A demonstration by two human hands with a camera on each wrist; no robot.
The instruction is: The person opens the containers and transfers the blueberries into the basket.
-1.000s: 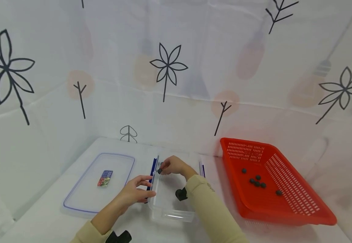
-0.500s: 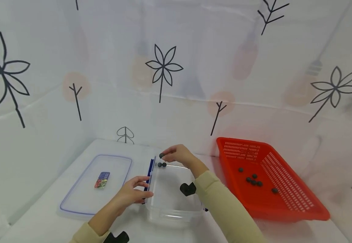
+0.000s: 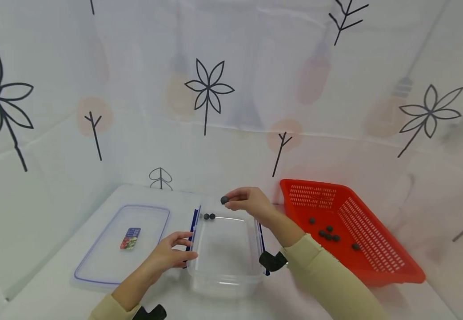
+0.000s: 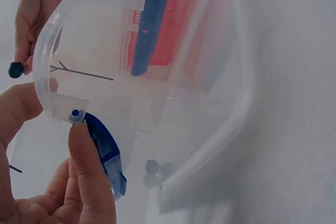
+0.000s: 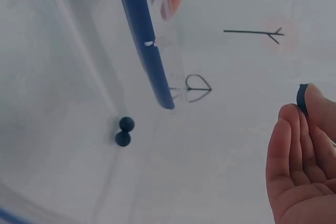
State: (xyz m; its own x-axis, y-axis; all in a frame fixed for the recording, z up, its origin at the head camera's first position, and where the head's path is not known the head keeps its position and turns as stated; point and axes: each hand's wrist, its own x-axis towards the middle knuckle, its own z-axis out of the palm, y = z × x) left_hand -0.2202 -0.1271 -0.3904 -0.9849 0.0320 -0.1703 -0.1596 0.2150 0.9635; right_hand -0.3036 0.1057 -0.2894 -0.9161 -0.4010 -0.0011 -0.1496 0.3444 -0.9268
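Note:
A clear plastic box [image 3: 225, 282] with blue side clips stands on the table. My left hand [image 3: 169, 255] grips its left wall, with the thumb at the rim and fingertips by the blue clip [image 4: 105, 148]. Above the box's far end, my right hand [image 3: 254, 204] pinches a small dark ball [image 3: 224, 200] between thumb and fingers. Two more dark balls [image 5: 126, 124] lie side by side on the box floor, in its far left corner. In the right wrist view, the pinched ball [image 5: 302, 99] is partly hidden by the thumb.
To the right stands a red perforated basket [image 3: 319, 183] with several dark balls [image 3: 328, 237] in it. A clear lid [image 3: 95, 266] with a blue edge and a colourful label [image 3: 130, 238] lies left of the box. Behind the table hangs a patterned white cloth [image 3: 231, 155].
My right hand has risen out of the box's far left corner and moved right with the ball, leaving two balls in view there. The left hand keeps its grip.

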